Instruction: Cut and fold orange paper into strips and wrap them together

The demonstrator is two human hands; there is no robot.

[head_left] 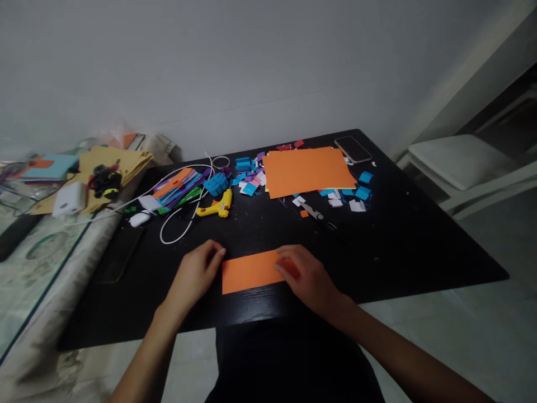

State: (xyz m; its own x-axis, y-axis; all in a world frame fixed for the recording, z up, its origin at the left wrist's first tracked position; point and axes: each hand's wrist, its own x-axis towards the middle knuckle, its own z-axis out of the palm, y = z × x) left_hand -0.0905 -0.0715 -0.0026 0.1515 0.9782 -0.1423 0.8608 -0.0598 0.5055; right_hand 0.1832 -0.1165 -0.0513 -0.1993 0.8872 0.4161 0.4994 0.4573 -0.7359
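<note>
- Head view is showing an orange paper strip [249, 273] lying on the black tabletop [403, 224], slanting slightly between the left hand [199, 271] and the right hand [308, 277]
- Left hand is curling loosely by the strip's upper left corner, thumb and index fingertip nearly meeting; I cannot tell whether it is pinching the paper or only resting beside it
- Right hand is arching half closed about the strip's right end, thumb and fingers apart with orange showing between them; blur is hiding whether it is gripping firmly
- For handling the strip well, light fingertips would probably be serving best, since hard pressure could be creasing it; the left hand should be steadying its corner while the right is lining up the long edges
- Right fingers are partly hiding the strip's right end, so judging that edge is becoming harder
- Beyond the left hand, a yellow glue gun [218, 208] is lying near a looping white cable [170, 242], which could be snagging a reaching wrist
- Beyond the right hand, a scissors-like tool [311, 209] is lying near a large orange sheet [308, 170], with blue paper pieces [366, 177] scattering around
- Left of the left hand, a dark phone-like slab [119, 254] is resting
</note>
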